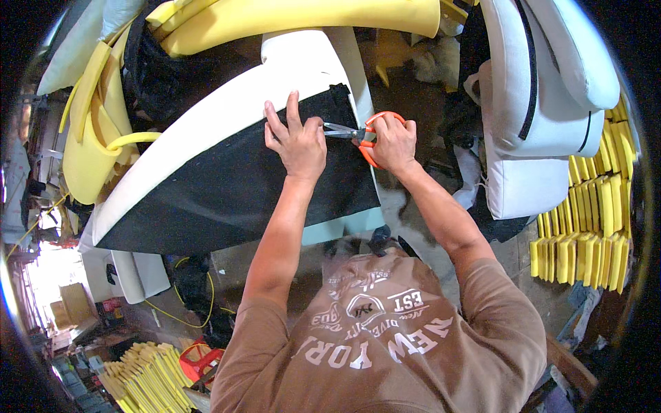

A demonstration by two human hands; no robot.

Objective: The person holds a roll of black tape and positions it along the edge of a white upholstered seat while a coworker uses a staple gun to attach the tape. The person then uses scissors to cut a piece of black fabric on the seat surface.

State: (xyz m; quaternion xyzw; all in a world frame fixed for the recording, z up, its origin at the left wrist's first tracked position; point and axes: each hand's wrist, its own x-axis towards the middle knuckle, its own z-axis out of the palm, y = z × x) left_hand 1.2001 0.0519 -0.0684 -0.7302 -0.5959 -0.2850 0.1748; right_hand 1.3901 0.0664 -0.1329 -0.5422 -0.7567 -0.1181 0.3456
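Observation:
My right hand (393,142) is closed round the orange handles of a pair of scissors (365,135). The blades point left, slightly apart, over the black fabric. Close to the blade tips, my left hand (300,144) has thumb and forefinger pinched together, its other fingers spread. What the pinch holds is too small to make out. Under both hands lies a large upholstered piece (172,141) with a white padded curved edge. Black fabric (200,196) covers its upward face, and a pale blue-green strip (344,226) shows along the near edge.
Yellow foam pieces (303,24) curve across the far side and down the left (89,158). White upholstered cushions (530,131) are stacked at the right, beside piles of yellow foam slabs (582,258). More yellow pieces (148,378) and a red object (200,361) stand at the lower left.

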